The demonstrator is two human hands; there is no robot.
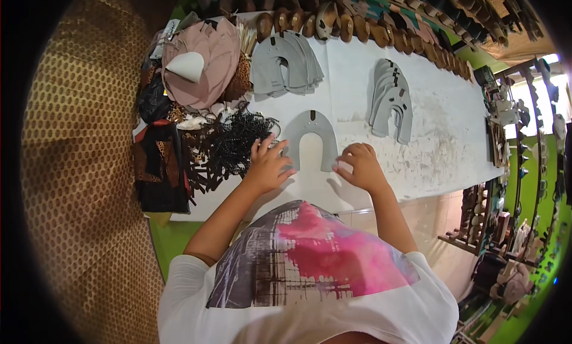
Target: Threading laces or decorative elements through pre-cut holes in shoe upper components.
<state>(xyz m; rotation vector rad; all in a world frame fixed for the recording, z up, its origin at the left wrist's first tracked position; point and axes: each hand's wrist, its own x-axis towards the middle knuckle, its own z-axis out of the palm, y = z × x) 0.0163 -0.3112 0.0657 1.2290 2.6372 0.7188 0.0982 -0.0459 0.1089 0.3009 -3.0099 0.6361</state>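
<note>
A grey U-shaped shoe-upper piece [311, 125] lies flat on the white table in front of me, its curve pointing away and a small dark tab at the top. My left hand [268, 166] is open by its left leg, fingers spread, between the piece and a heap of black strappy pieces [232, 142]. Beside the right leg, my right hand [361, 167] is open too, thumb and bent fingers apart; whether the fingertips touch the piece cannot be made out. Neither hand holds anything.
Similar grey pieces lie in an overlapping stack [286, 64] farther back and a fanned stack [391, 103] at right. Pink cut pieces [205, 64] pile up at the far left. Brown shoe lasts [381, 33] line the table's [444, 159] back edge. Shelves [527, 183] stand right.
</note>
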